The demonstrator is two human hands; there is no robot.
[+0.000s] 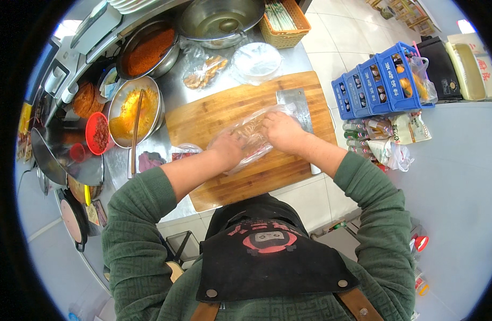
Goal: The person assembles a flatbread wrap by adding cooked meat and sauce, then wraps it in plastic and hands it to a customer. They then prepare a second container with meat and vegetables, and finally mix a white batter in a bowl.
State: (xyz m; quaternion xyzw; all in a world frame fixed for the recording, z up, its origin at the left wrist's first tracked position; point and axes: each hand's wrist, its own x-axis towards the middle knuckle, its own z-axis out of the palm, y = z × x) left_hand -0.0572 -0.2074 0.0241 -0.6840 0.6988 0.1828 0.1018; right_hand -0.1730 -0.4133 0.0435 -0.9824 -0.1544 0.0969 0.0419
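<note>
A clear plastic bag [250, 130] with brownish food inside lies on a wooden cutting board [224, 107]. My left hand [227, 148] grips the bag's near left part. My right hand [281, 131] holds its right side, fingers curled into the plastic. A cleaver [295, 101] with a broad steel blade rests flat on the board just beyond my right hand.
Metal bowls of orange sauce [133, 109] and red powder [148, 51] stand at the left, a red dish [98, 134] beside them. A large pot [219, 21], an orange basket [285, 24] and bagged food [203, 70] sit behind. Blue bottle crates [382, 80] stand on the floor right.
</note>
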